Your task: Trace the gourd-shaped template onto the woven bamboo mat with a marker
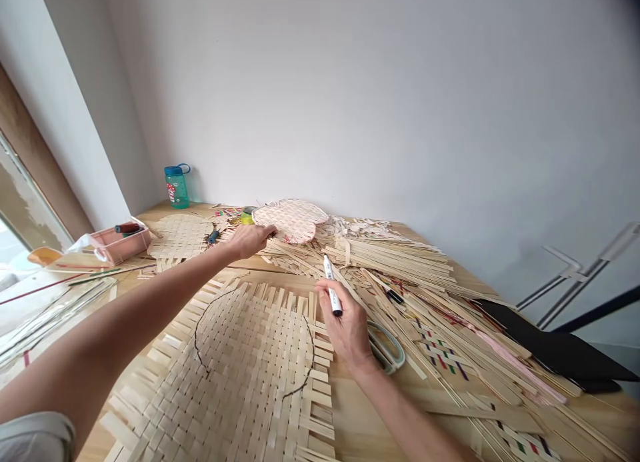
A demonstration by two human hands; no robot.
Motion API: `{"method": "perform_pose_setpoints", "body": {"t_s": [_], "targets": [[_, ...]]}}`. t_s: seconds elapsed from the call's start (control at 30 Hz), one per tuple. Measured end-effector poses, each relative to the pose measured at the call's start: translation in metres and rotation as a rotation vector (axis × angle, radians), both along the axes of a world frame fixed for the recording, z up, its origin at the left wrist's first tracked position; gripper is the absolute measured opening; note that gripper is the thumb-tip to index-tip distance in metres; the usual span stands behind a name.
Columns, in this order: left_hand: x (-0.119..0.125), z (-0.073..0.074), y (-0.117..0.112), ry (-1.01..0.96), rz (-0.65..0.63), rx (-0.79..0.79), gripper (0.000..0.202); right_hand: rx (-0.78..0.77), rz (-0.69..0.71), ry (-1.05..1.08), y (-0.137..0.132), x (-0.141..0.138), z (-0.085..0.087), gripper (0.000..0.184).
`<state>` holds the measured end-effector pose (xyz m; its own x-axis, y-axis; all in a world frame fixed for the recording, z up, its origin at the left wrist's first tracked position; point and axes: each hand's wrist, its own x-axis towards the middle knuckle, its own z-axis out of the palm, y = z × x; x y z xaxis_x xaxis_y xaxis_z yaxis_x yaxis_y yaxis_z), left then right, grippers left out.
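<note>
In my right hand (347,329) is a white marker pen (332,289), held upright with its narrow dark tip pointing up and away. My left hand (250,241) reaches to the back of the table, its fingers closed, with a small dark bit showing at the fingertips. It is at the lower left edge of a cloud-shaped woven piece (293,221) with a pale, reddish pattern; whether it touches that piece I cannot tell. Below both hands lies a large woven mat of pale strips (240,369), with loose strip ends and curved black lines drawn on it.
Scissors (387,349) lie beside my right wrist. Loose strips (400,262) cover the right side. A smaller woven mat (180,239), a pink basket (120,242) and a teal bottle (177,189) stand back left. A black flat object (545,342) is at the right edge.
</note>
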<state>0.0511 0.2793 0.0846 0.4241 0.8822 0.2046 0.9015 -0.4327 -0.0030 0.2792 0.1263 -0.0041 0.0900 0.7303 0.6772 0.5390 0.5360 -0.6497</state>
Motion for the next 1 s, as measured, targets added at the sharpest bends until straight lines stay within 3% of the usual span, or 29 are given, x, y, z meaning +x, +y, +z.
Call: {"method": "perform_pose_setpoints", "body": {"t_s": [0.23,0.7,0.83,1.0], "targets": [[-0.01,-0.022,0.021,0.041,0.031,-0.075,0.036,-0.055,-0.002,-0.005,-0.004,-0.001,0.004,0.016],[-0.011,-0.045,0.04,-0.188,-0.056,-0.204,0.035,-0.061,-0.01,-0.045,-0.005,0.0,0.003,0.015],[-0.009,-0.039,0.037,-0.327,-0.043,-0.201,0.028,-0.048,-0.002,-0.024,-0.006,-0.001,0.004,0.015],[-0.006,-0.009,0.019,-0.585,-0.044,-0.079,0.041,-0.021,-0.035,0.042,-0.005,0.001,0.005,0.017]]}}
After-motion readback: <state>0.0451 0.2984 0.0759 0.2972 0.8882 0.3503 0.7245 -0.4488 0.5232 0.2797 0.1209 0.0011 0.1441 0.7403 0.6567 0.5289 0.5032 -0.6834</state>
